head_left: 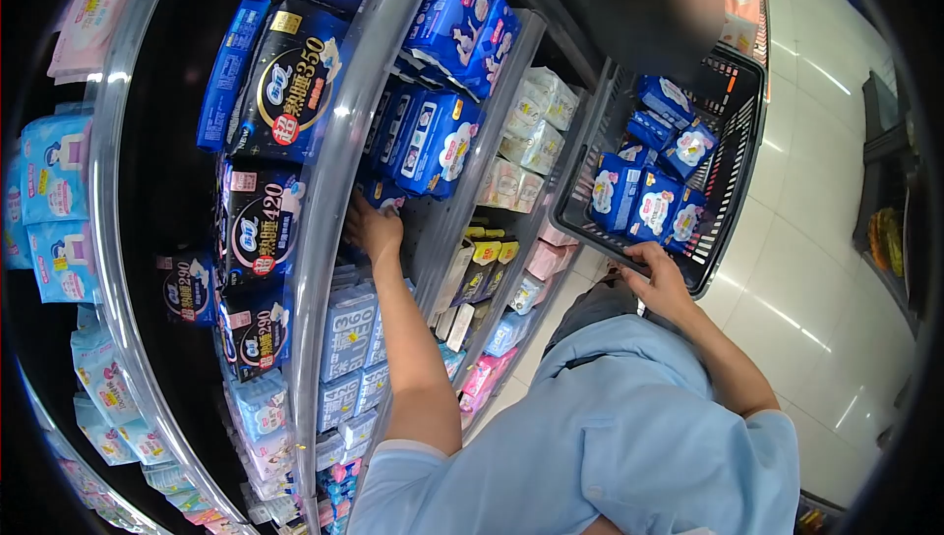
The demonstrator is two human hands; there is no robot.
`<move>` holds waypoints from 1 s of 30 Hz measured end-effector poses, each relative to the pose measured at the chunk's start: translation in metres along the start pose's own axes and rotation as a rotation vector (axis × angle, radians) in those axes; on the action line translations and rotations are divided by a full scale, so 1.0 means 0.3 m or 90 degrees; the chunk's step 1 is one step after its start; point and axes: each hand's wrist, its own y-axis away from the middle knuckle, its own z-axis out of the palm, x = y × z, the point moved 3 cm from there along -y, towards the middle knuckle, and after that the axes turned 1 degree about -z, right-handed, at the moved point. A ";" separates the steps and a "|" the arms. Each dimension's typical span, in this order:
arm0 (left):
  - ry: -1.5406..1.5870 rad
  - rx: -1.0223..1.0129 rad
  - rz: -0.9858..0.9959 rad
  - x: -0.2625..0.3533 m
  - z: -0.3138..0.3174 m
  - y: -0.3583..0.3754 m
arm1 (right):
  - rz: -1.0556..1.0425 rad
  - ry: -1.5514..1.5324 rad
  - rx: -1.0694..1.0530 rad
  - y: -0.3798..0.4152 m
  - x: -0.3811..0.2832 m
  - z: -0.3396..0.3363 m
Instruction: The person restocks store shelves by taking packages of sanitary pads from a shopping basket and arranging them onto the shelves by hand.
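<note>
My left hand [373,231] reaches into the middle shelf and grips the lower edge of a blue pack [386,197] of sanitary pads, below a row of similar blue packs [433,142]. My right hand [657,274] is closed on the near rim of a black shopping basket [733,181] held off to the right. Inside the basket lie several blue-and-white pad packs [644,201]. Both arms come out of light blue short sleeves.
Curved metal shelf rails [334,191] front rows of pad packs: dark 350 and 420 packs [285,92] on the left, pale packs [531,122] further along. White tiled floor [826,240] lies to the right. A blurred head [657,9] shows beyond the basket.
</note>
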 end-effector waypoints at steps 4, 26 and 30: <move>-0.010 0.022 -0.008 0.033 -0.029 0.032 | 0.022 0.026 -0.030 -0.032 0.000 0.012; 0.066 -0.008 0.012 0.107 -0.058 0.045 | 0.235 0.074 0.225 -0.511 0.538 0.179; 0.059 -0.009 0.021 0.108 -0.059 0.045 | 0.348 0.135 0.226 -0.515 0.507 0.166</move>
